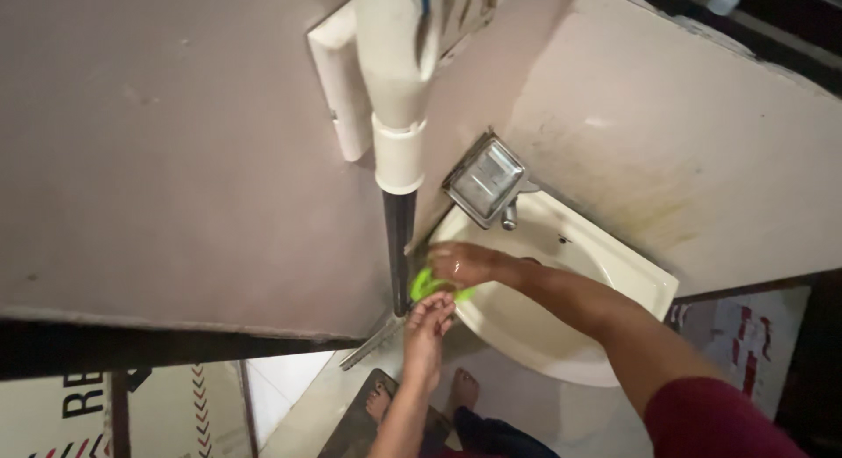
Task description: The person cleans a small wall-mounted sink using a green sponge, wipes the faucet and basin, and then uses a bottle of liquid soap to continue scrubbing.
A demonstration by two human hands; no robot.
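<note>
Your right hand (465, 263) covers most of the green object (427, 285) (kind unclear), and the frame's edge crops your right sleeve (728, 423).

1 head camera only, looking steeply down from above, tilted sideways. Facing wall corner with white sink (651, 281); hands (463, 263) working at frame centre, moderately near; bare feet (462, 390) and floor showing at bottom edge.

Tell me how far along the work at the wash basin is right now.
Done: nothing can be confirmed; the white wash basin shows no suds or running water. In hand: the right hand and left hand both grip a bright green object, kind unclear, at the basin's rim beside the black pipe. Left: the object has not been set down.
</note>
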